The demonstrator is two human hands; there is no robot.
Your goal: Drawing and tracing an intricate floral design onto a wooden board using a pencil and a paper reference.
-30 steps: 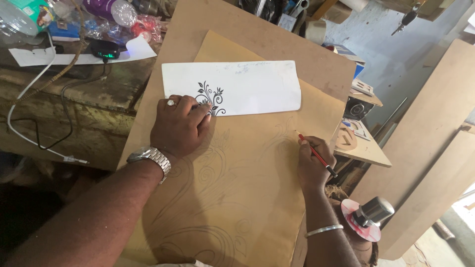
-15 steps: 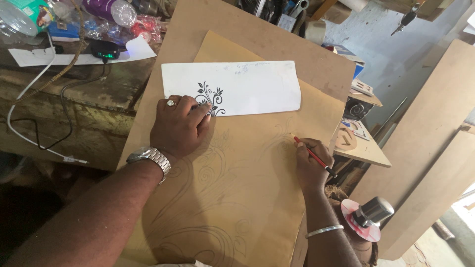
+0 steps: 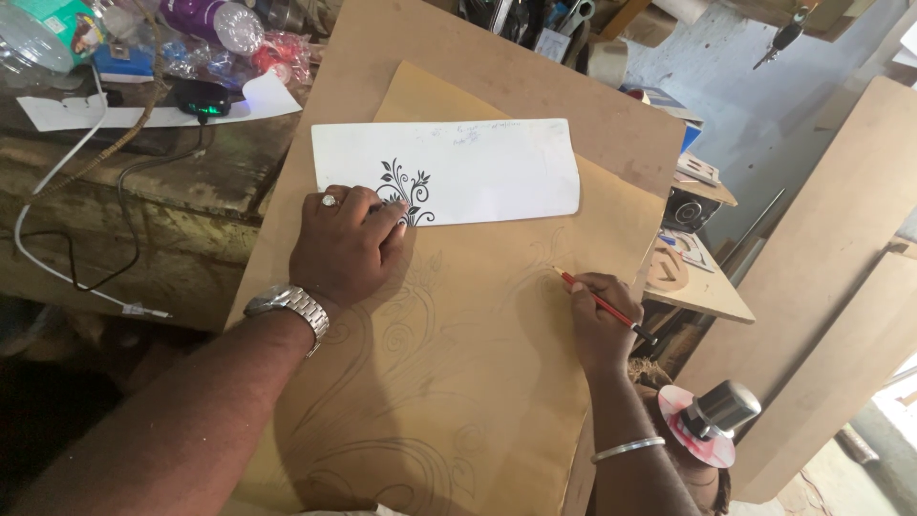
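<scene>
Left hand: our left hand (image 3: 346, 247) lay flat, grasping nothing, pinning the white paper sheet with black floral print (image 3: 449, 172) on the tan board (image 3: 458, 382).
Right hand: our right hand (image 3: 597, 325) pinched a red pencil (image 3: 604, 306), tip touching the board's right edge, below the sheet.

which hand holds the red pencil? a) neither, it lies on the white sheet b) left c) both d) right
d: the right hand grips the red pencil with its tip on the tan sheet, while the left hand presses flat on the white paper.
</scene>
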